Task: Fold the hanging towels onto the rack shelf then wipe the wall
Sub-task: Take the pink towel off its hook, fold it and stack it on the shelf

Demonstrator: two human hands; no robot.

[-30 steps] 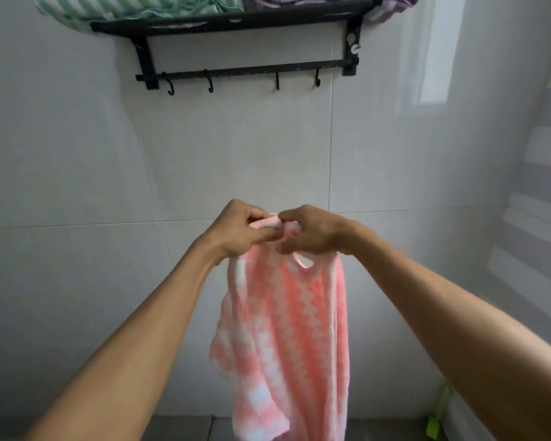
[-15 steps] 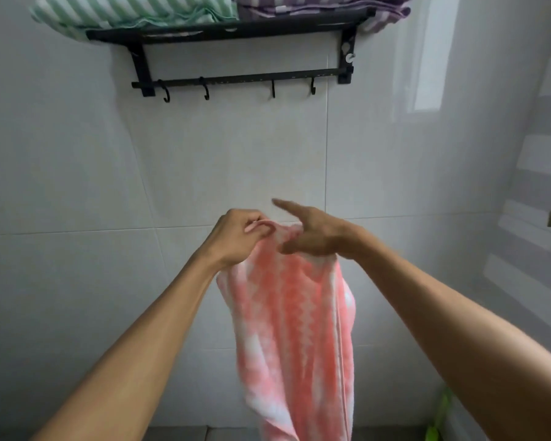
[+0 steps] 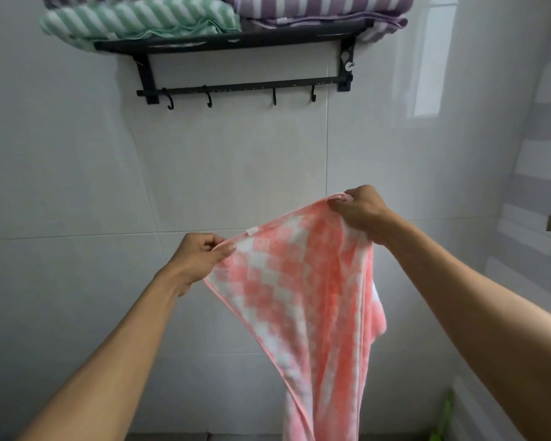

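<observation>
A pink and white checked towel (image 3: 303,300) hangs in front of the white tiled wall (image 3: 77,173), held up by both hands along its top edge. My left hand (image 3: 198,259) pinches the left corner, lower down. My right hand (image 3: 360,214) grips the right corner, higher and further right. The towel's top edge stretches between them and the rest droops down out of view. Above, the black wall rack (image 3: 236,43) carries a folded green striped towel (image 3: 140,20) on the left and a folded purple striped towel (image 3: 322,11) on the right.
Under the shelf runs a black bar with several bare hooks (image 3: 209,98). A side wall with grey stripes (image 3: 535,173) closes in on the right. Something green (image 3: 442,421) stands low in the right corner by the floor.
My hands were together at the towel's top; my right hand let go, then took the edge and moved up and right, spreading the top edge. The camera tilted up slightly.
</observation>
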